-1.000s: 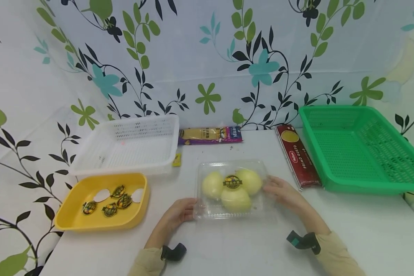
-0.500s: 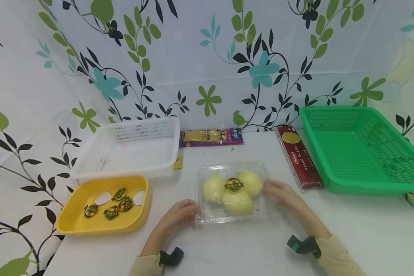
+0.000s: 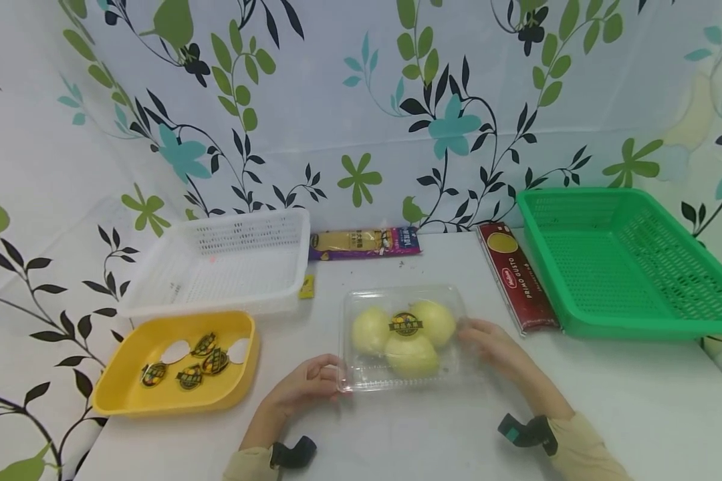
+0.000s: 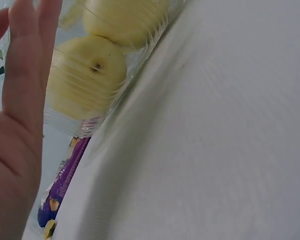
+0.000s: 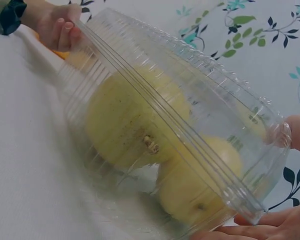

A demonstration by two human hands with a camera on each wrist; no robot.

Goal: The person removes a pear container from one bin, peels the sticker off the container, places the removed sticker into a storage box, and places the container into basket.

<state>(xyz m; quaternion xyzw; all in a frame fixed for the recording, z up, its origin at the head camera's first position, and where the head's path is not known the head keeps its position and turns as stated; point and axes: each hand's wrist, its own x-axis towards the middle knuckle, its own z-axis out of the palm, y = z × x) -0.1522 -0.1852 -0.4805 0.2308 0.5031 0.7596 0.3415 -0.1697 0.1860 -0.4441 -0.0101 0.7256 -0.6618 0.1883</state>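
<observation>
One white table holds one green plastic mesh basket at the right, one white plastic mesh basket at the left, and one shallow yellow tray just in front of the white one. One clear rectangular plastic box is mid-table, open white surface showing around it and widest along its near edge; the left hand pinches its left edge and the right hand its right. Inside are three round yellow-green fruits beneath one dark printed label; the tray holds four similar dark stickers and two white ovals.
</observation>
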